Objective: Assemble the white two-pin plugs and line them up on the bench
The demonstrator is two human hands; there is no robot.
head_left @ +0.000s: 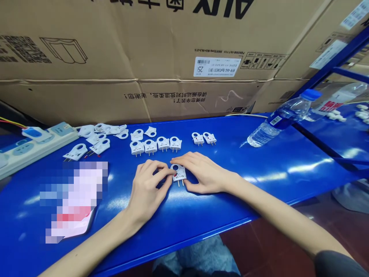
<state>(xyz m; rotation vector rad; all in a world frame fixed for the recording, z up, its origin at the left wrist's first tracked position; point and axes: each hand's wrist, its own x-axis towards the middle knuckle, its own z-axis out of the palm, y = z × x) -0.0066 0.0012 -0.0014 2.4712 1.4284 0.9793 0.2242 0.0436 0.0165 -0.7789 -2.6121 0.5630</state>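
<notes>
In front of me, both hands meet at a white two-pin plug piece [180,175] with a round ring opening at its top. Its metal pins point toward me. My right hand [201,173] grips it from the right, fingers along the top and thumb near the lower edge. My left hand [151,182] is closed, with its thumb and fingertips pressed at the piece's left side. A small red part [175,174] shows by the left fingertips; I cannot tell whether it is pinched or seated. Behind the hands, several similar plug pieces [150,146] stand in a row.
Two more plug pieces [203,138] stand farther right, and a loose pile [100,134] lies back left. A power strip [37,142], a blurred-over phone [77,207] and a tilted water bottle [268,129] rest on the blue table [219,219]. A large cardboard box [173,46] walls the back.
</notes>
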